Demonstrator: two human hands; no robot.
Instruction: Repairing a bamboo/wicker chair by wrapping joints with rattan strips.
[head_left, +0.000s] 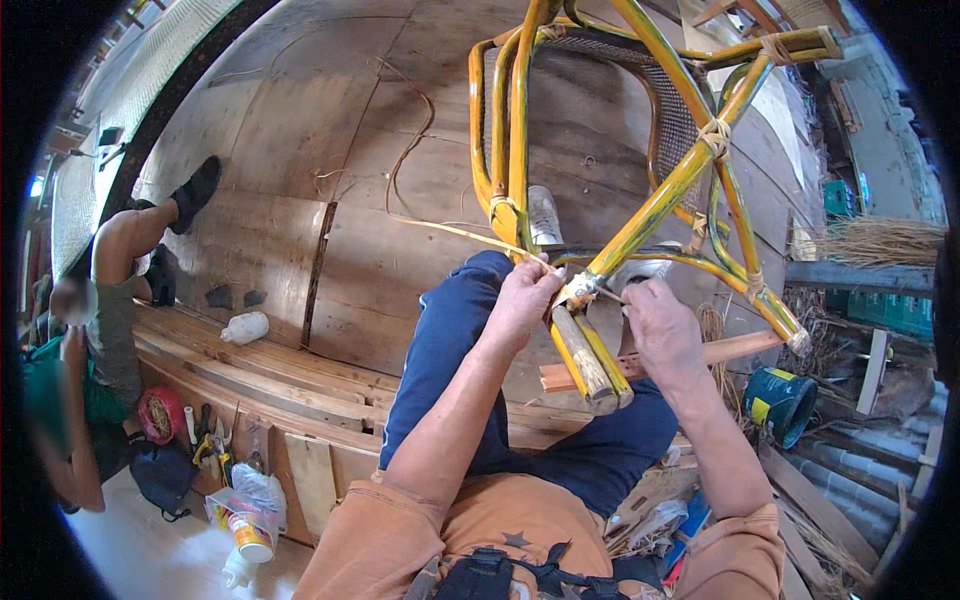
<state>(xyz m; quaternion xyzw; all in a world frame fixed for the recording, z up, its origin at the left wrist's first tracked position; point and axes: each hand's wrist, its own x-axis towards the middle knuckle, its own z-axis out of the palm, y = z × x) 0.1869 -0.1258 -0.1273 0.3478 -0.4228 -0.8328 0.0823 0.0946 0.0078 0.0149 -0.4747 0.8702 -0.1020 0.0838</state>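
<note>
A yellow-green rattan chair frame (660,212) leans over my lap, its poles tied with pale strips at the joints. My left hand (526,300) is closed in a pinch on a long, thin rattan strip (448,229) right beside the pale-wrapped joint (577,290). From there the strip trails left across the floor. On the joint's other side, my right hand (663,325) is closed, fingers curled. A thin, light-coloured piece shows between it and the joint; its kind is unclear. Below the joint, the cut pole ends (590,372) rest between my knees.
Wooden planks (260,365) run along the left, with a white bottle (245,328) beyond them. Hand tools (213,447) and a clear container (243,512) sit lower left. Another person (90,390) sits at far left. A dark bucket (778,405) and scrap wood lie right.
</note>
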